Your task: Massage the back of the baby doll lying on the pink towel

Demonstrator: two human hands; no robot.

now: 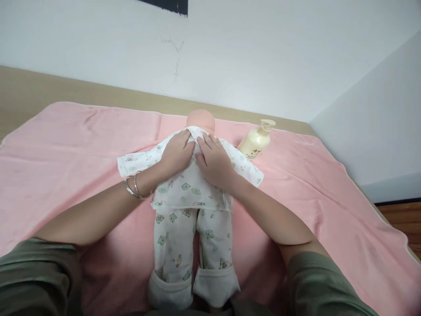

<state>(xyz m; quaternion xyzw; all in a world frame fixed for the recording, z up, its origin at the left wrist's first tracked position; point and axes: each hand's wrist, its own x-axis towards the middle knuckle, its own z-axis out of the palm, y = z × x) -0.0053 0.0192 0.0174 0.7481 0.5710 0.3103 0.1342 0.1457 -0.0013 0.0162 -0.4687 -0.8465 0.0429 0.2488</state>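
Note:
A baby doll lies stretched out with its bald head (201, 120) at the far end; its face is not visible. It wears a white top (187, 197) printed with small green bears and matching trousers (174, 241) with turned-up cuffs. My left hand (177, 152) rests on the upper left of the top, fingers stretched out and close to the collar. Opposite it, my right hand (216, 161) lies flat on the upper right, fingers spread. The sleeves reach out to both sides, and the doll's hands and feet are hidden.
A cream pump bottle (256, 141) leans or lies beside the doll's right-hand sleeve. Under everything spreads a pink blanket (305, 184) with some creases, on a wooden surface (29, 83). A white wall (131, 52) stands behind, and the blanket hangs near the surface's edge at right.

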